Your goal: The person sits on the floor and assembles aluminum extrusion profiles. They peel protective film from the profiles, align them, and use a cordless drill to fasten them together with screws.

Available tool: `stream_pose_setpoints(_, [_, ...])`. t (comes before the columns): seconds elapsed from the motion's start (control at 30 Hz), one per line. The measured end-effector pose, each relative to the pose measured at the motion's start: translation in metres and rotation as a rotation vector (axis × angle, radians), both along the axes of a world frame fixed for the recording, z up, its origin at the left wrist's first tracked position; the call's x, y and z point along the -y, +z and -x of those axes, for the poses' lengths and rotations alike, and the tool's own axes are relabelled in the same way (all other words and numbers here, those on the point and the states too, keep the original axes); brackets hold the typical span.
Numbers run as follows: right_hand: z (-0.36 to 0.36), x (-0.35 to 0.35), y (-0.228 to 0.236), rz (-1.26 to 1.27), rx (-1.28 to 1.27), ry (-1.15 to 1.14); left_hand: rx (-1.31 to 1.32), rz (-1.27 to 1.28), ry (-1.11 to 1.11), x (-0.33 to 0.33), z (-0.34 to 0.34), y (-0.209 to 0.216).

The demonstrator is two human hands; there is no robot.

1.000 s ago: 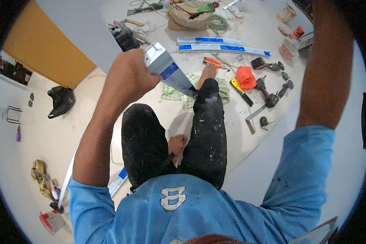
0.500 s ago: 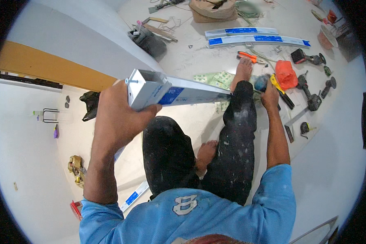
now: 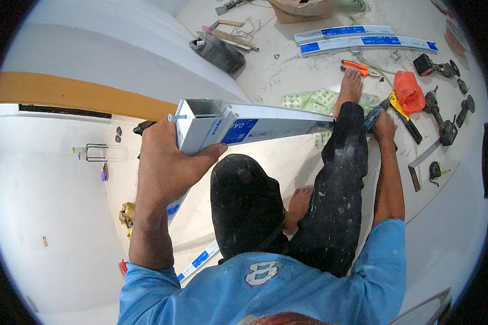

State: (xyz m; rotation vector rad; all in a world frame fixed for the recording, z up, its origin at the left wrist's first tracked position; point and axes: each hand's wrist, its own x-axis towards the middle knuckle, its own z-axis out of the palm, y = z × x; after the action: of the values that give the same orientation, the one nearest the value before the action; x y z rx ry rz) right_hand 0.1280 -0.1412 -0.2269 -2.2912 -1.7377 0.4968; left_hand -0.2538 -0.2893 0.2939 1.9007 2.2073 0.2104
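Note:
My left hand point(image 3: 168, 160) is closed round the corner of a white metal frame point(image 3: 199, 135) with blue protective film. Out of that corner's left side sticks a screw point(image 3: 177, 117). One white bar of the frame reaches rightward to my leg point(image 3: 336, 168); another goes down behind my left forearm. My right hand point(image 3: 384, 129) is low beyond my right leg, its fingers curled at a blue and dark thing point(image 3: 372, 117) whose kind I cannot make out. Just right of that hand lies a yellow and black hand tool point(image 3: 400, 108).
Orange-handled pliers point(image 3: 360, 67) lie by my foot, with a patterned green cloth point(image 3: 309, 101) underneath. An orange bag point(image 3: 409, 92), a cordless power tool point(image 3: 439, 116) and a tape measure point(image 3: 435, 171) lie at right. White profiles point(image 3: 368, 43) lie farther off; a wall edge point(image 3: 200, 70) stands at left.
The view has shifted, so the surroundings appear farther right in part and higher. My left hand still grips the frame corner. My right hand remains at the blue and dark thing, which appears more hidden.

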Motion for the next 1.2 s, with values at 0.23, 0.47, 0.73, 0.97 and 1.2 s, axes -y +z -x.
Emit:
stream_pose_setpoints(0.23, [0.171,0.066,0.341,-0.847,-0.905,0.888,-0.029,-0.037,-0.023,0.004,0.004,-0.002])
stream_pose_setpoints(0.47, [0.249,0.096,0.352,-1.127,-0.929,0.749,0.077,-0.124,-0.134,0.000,0.011,-0.005])
stream_pose_setpoints(0.73, [0.254,0.103,0.352,-1.200,-0.908,0.691,0.074,-0.109,-0.128,0.002,0.013,-0.005])
stream_pose_setpoints(0.97, [0.254,0.104,0.352,-1.235,-0.948,0.688,0.057,-0.115,-0.138,0.005,0.013,-0.005])
stream_pose_setpoints(1.2, [0.256,0.103,0.349,-1.257,-0.938,0.657,0.056,-0.103,-0.134,0.004,0.013,-0.007])
